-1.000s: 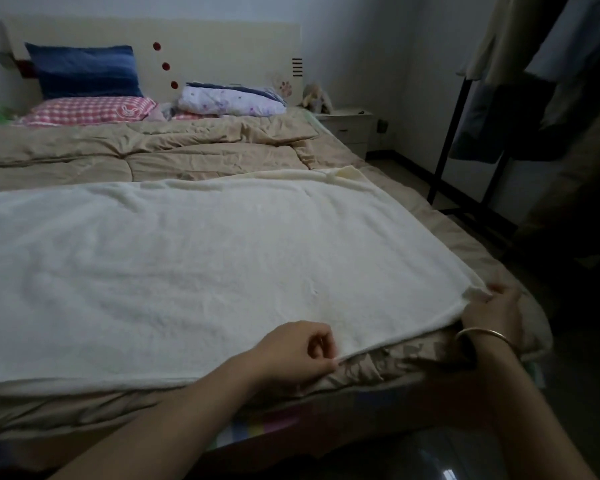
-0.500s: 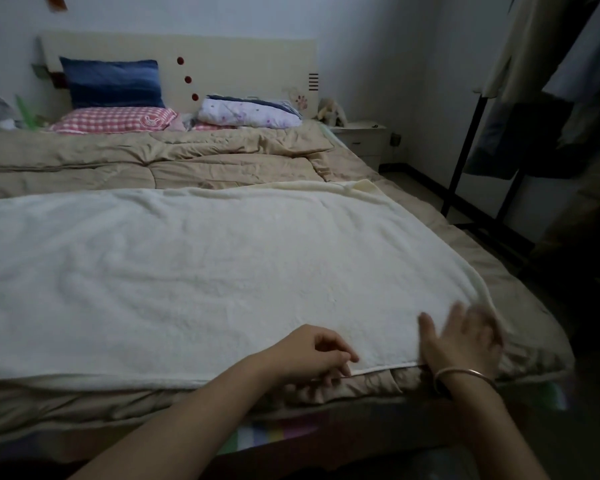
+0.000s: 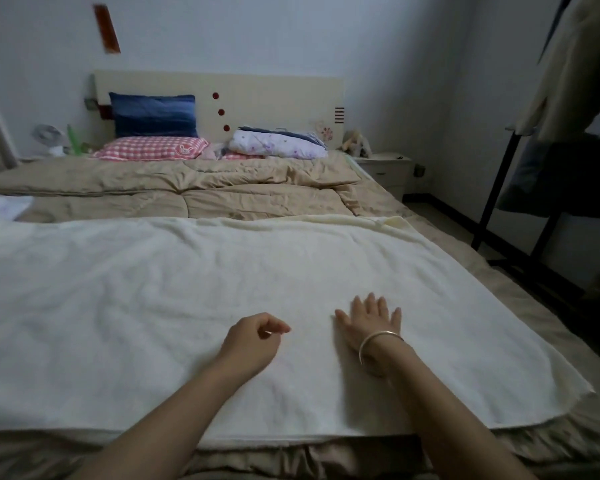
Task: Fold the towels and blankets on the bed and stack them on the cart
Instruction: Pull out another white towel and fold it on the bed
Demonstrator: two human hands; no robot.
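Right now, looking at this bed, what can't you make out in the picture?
Cart: nowhere in the head view, outside the frame.
Cream blanket: left end cut off by the picture's left edge.
Left hand: curled fingers hide whether it pinches cloth.
Clothes rack: cropped by the right edge, in shadow.
Things on the nightstand: too small and dim to name.

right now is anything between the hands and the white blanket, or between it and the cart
Nothing visible. The right hand lies flat on the white blanket, fingers spread; the left hand, fingers curled, is right over it. The cart is out of view, so the way there cannot be judged.
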